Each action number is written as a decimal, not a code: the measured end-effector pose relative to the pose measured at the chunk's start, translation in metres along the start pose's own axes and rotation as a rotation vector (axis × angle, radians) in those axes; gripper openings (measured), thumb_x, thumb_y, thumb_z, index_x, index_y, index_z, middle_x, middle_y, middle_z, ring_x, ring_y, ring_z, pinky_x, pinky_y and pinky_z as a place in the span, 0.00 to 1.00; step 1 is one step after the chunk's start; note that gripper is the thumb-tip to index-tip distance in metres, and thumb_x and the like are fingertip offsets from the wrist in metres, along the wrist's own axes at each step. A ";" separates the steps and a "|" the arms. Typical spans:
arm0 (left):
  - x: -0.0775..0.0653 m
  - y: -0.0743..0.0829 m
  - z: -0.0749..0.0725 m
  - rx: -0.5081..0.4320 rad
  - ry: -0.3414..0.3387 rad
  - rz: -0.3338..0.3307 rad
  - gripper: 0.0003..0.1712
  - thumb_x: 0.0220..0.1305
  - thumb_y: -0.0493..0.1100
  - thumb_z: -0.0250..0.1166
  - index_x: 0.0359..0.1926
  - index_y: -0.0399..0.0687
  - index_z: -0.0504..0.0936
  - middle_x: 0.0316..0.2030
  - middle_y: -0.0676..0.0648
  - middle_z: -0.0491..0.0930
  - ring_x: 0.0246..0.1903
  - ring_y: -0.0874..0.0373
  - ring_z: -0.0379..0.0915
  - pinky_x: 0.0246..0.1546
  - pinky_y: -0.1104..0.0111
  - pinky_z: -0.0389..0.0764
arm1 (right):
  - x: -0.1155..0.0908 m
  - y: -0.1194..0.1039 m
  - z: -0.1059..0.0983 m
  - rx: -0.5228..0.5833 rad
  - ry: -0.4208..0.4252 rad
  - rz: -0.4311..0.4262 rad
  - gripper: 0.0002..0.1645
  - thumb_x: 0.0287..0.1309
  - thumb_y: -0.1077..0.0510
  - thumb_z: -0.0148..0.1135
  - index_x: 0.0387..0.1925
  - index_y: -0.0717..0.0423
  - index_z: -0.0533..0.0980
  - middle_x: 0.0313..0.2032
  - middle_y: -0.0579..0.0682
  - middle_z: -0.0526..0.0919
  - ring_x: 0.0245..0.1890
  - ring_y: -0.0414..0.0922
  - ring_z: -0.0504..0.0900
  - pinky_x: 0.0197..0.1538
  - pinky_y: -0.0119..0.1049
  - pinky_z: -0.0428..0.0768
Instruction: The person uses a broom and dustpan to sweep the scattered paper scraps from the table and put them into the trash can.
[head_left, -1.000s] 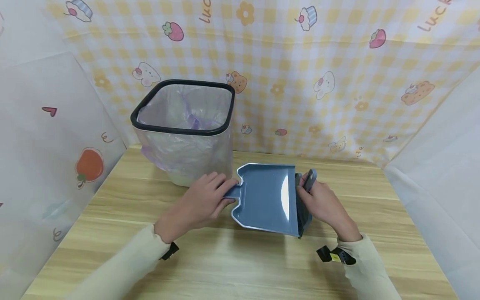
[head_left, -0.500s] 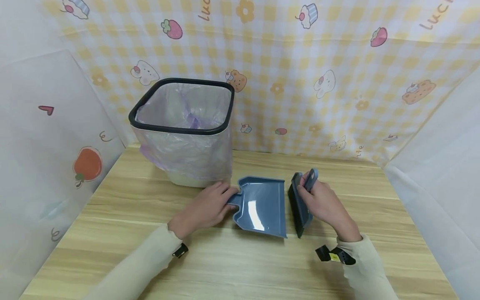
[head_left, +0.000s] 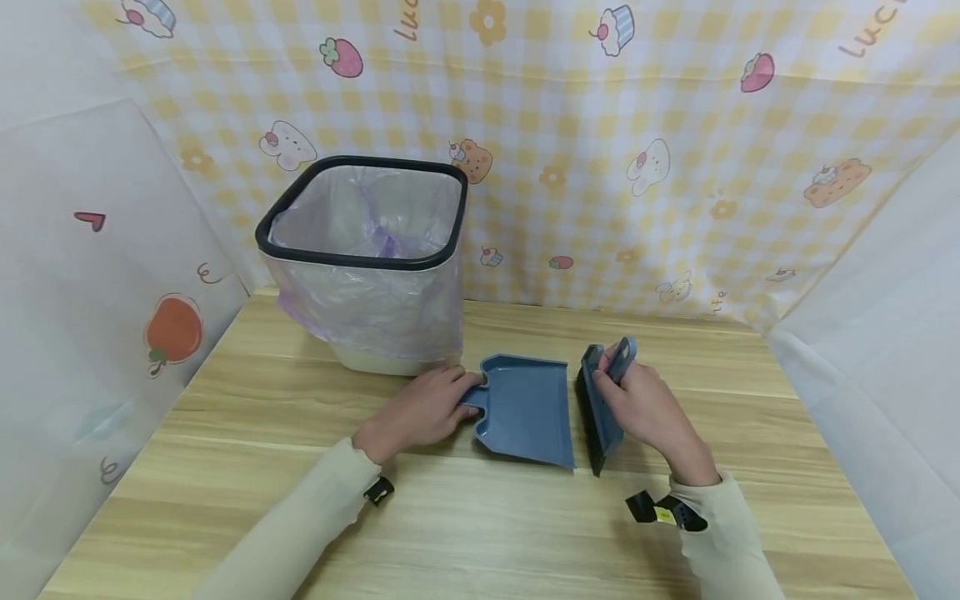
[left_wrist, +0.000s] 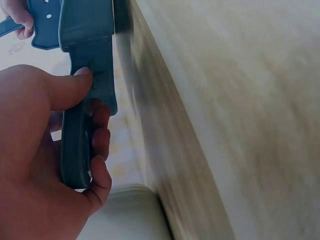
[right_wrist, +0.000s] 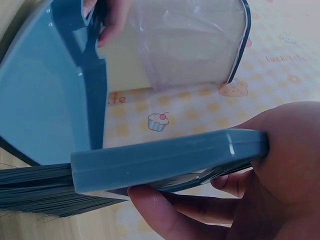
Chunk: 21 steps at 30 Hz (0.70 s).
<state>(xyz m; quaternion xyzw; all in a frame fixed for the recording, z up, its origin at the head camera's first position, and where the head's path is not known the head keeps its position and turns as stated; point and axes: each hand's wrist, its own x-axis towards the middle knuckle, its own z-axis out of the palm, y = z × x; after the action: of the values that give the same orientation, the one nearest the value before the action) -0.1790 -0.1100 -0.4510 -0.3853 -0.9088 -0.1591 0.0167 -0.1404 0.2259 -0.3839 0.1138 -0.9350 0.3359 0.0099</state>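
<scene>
My left hand grips the handle of a blue dustpan, which lies low over the table with its wide lip facing right. In the left wrist view, the thumb presses along the dustpan handle while the fingers curl beneath it. To the right, my right hand holds a matching blue hand brush by its handle. The brush stands on edge, its dark bristles pointing toward the dustpan lip. A narrow gap separates brush and dustpan in the head view. The pan's surface shows nothing lying in it.
A white bin with a black rim and a clear purple-tinted liner stands at the back left, close behind my left hand. A yellow checked cloth hangs behind the wooden table. White sheets flank both sides.
The dustpan has come down from a raised tilt over the brush and shifted left, away from it, lying flatter now. My left hand lowered with it. The brush has hardly moved.
</scene>
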 end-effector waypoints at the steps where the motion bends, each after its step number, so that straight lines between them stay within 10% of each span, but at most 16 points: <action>1: 0.001 0.000 0.000 -0.005 -0.006 -0.002 0.24 0.82 0.46 0.66 0.69 0.36 0.80 0.53 0.40 0.83 0.52 0.45 0.82 0.64 0.51 0.79 | 0.000 0.000 0.000 0.002 0.002 0.002 0.07 0.86 0.57 0.54 0.46 0.56 0.74 0.24 0.46 0.72 0.21 0.45 0.72 0.28 0.41 0.72; 21: 0.007 -0.005 0.005 -0.090 -0.015 -0.063 0.23 0.77 0.43 0.72 0.66 0.38 0.84 0.49 0.43 0.84 0.46 0.50 0.81 0.55 0.54 0.82 | -0.002 0.000 0.000 0.009 0.005 0.009 0.06 0.86 0.58 0.54 0.48 0.57 0.74 0.23 0.46 0.72 0.21 0.45 0.71 0.29 0.41 0.72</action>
<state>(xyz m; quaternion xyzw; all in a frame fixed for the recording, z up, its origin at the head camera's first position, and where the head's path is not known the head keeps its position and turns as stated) -0.1864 -0.1068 -0.4565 -0.3578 -0.9126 -0.1975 -0.0126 -0.1389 0.2264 -0.3843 0.1089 -0.9338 0.3405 0.0105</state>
